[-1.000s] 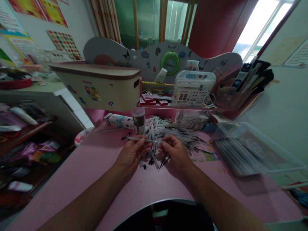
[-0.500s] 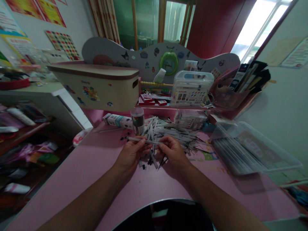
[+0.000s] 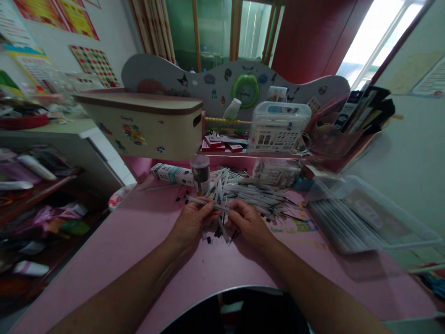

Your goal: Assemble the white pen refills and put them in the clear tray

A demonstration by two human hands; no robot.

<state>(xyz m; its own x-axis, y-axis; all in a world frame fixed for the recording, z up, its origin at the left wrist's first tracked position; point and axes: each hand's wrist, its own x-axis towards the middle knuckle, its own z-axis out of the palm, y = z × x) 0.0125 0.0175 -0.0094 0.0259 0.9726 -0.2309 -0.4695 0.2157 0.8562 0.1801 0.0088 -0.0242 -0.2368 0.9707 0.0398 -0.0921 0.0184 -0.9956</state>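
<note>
A slim, whitish translucent pen (image 3: 195, 200) spans both hands, slanting slightly down to the right. My left hand (image 3: 190, 220) is closed around its middle, thumb on top. My right hand (image 3: 248, 223) pinches the pen's right end; the tip is hidden by the fingers. Behind the hands lies a loose pile of pen parts (image 3: 259, 195), pale tubes and thin dark-tipped sticks. Between and below the hands are a few more tubes and small black caps (image 3: 209, 240) on the pink desk (image 3: 146, 250).
A clear plastic bin (image 3: 410, 234) at the right holds many slim pens. Behind the left hand stand a clear cylindrical tub (image 3: 200, 174) and a long printed box (image 3: 172, 173). The shelf above carries a lidded beige bin (image 3: 149, 130) and a clear case (image 3: 278, 127).
The pen now tilts a little more downward to the right. Both hands keep their hold and have barely moved; the whole view has shifted slightly.
</note>
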